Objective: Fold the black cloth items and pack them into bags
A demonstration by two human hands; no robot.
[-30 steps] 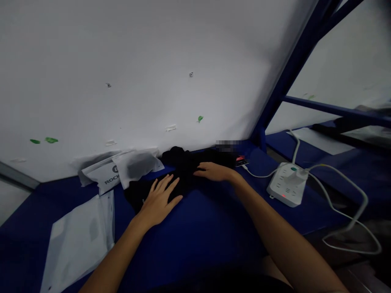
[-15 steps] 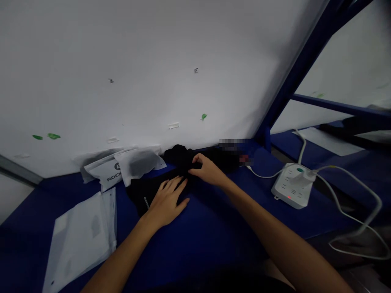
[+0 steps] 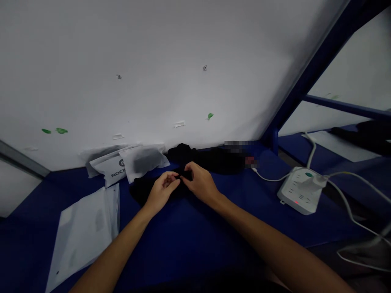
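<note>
A flat black fabric piece [image 3: 141, 190] lies on the blue table; its exact kind is hard to tell in the dim light. Its right end is between my two hands. My left hand [image 3: 161, 190] is closed, thumb and fingertips pinching the fabric's edge. Right beside it, almost touching, my right hand [image 3: 200, 184] pinches the same end with fingers curled. Behind my hands, against the wall, lies a heap of more black fabric [image 3: 218, 160].
Filled frosted bags [image 3: 143, 158] lean on the wall at the back left. Flat frosted zip bags [image 3: 84, 232] lie at the front left. A white power strip [image 3: 301, 191] with a plug and cables sits at right, near a blue metal frame [image 3: 275, 140].
My left hand was spread flat on the black fabric; its fingers have now closed on the end. My right hand has turned and come down beside it. The view has shifted slightly.
</note>
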